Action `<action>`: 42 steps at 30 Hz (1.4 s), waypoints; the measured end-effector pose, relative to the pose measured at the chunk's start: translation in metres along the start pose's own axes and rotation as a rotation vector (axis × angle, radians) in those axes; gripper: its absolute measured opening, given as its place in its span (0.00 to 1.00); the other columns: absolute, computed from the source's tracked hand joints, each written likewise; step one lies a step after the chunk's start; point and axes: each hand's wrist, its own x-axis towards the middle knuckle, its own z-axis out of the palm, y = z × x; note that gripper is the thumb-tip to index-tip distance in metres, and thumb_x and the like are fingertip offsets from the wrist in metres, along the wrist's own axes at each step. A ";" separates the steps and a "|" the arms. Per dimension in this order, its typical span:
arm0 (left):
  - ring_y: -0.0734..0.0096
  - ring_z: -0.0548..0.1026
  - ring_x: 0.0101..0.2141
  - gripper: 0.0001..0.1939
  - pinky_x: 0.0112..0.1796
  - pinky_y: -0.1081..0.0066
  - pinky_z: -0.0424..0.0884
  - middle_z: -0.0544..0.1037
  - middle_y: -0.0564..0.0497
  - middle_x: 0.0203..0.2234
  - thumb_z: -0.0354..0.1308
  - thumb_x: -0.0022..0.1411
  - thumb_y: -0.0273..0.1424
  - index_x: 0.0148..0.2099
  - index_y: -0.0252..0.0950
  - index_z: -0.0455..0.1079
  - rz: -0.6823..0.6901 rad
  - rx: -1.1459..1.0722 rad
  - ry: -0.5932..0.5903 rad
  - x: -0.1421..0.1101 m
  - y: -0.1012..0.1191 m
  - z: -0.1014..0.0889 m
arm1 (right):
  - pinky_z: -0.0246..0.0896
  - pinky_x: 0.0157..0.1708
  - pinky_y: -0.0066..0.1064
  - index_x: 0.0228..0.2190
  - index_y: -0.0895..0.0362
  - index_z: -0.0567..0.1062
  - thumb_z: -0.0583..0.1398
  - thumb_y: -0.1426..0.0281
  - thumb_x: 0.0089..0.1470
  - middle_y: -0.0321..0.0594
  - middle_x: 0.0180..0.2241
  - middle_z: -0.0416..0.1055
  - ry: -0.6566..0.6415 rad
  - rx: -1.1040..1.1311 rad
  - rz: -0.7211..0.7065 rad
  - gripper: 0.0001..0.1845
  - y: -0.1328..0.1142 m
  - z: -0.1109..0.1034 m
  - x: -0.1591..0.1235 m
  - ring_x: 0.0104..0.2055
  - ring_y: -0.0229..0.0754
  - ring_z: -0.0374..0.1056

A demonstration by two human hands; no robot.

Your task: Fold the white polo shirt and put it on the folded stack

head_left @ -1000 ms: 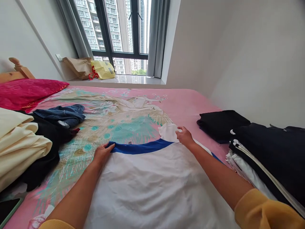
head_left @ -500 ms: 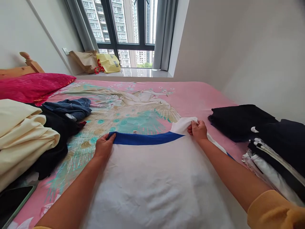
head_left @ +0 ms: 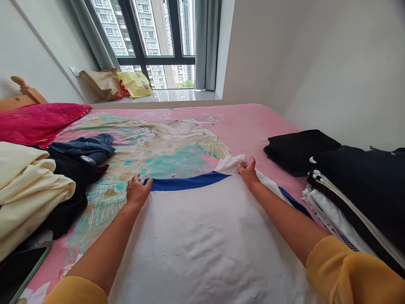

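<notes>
A white shirt (head_left: pixel 196 236) with a blue band (head_left: pixel 190 182) along its far edge lies spread out on the bed in front of me. At the band's left end is my left hand (head_left: pixel 138 191), its thumb touching the blue corner and its fingers lifted apart. By the bunched white cloth at the far right corner, my right hand (head_left: pixel 248 172) has its thumb against the fabric and a finger raised away from it. More white cloth with a blue edge extends under my right forearm.
On the left lie cream cloth (head_left: pixel 34 181), black clothing (head_left: pixel 71 198), jeans (head_left: pixel 85 147) and a phone (head_left: pixel 22 270). Folded dark clothes (head_left: pixel 300 150) and a clothes stack (head_left: pixel 357 177) sit on the right. Behind are a red pillow (head_left: pixel 41 122) and bags (head_left: pixel 134 84) on the windowsill.
Both hands have loosened from pinching the shirt's far corners, and their fingers now stand apart. The right hand has shifted slightly left in view, and the camera has turned a little to the right.
</notes>
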 end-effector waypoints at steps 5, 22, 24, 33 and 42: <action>0.66 0.57 0.60 0.23 0.61 0.60 0.47 0.64 0.49 0.59 0.38 0.66 0.36 0.59 0.41 0.62 0.692 -0.099 -0.223 -0.106 0.064 -0.001 | 0.49 0.59 0.41 0.58 0.55 0.59 0.46 0.61 0.59 0.45 0.59 0.57 -0.401 -0.138 -0.546 0.27 -0.040 0.010 -0.108 0.62 0.44 0.51; 0.60 0.44 0.64 0.27 0.60 0.47 0.40 0.47 0.45 0.65 0.41 0.64 0.35 0.65 0.35 0.52 0.489 0.331 -0.367 -0.124 0.040 -0.013 | 0.30 0.62 0.51 0.62 0.63 0.52 0.43 0.62 0.59 0.50 0.64 0.43 -0.454 -0.780 -0.296 0.32 -0.015 -0.033 -0.110 0.66 0.51 0.36; 0.63 0.44 0.64 0.27 0.60 0.51 0.43 0.46 0.51 0.66 0.39 0.66 0.40 0.65 0.43 0.50 0.706 0.192 -0.454 -0.140 0.065 -0.003 | 0.25 0.63 0.45 0.63 0.54 0.50 0.41 0.57 0.60 0.39 0.66 0.40 -0.579 -0.702 -0.440 0.31 -0.027 -0.023 -0.130 0.67 0.44 0.31; 0.59 0.41 0.65 0.33 0.59 0.44 0.32 0.44 0.54 0.66 0.36 0.63 0.52 0.67 0.46 0.44 0.560 0.252 -0.460 -0.119 0.049 0.029 | 0.15 0.62 0.44 0.64 0.57 0.43 0.38 0.50 0.59 0.40 0.67 0.31 -0.542 -0.776 -0.192 0.38 -0.004 -0.035 -0.110 0.67 0.43 0.25; 0.63 0.40 0.65 0.34 0.60 0.46 0.33 0.42 0.53 0.66 0.34 0.63 0.52 0.67 0.43 0.43 0.522 0.283 -0.433 -0.123 0.053 0.027 | 0.31 0.62 0.38 0.58 0.56 0.61 0.47 0.55 0.59 0.42 0.62 0.53 -0.454 -0.567 -0.272 0.30 -0.005 -0.070 -0.148 0.64 0.42 0.46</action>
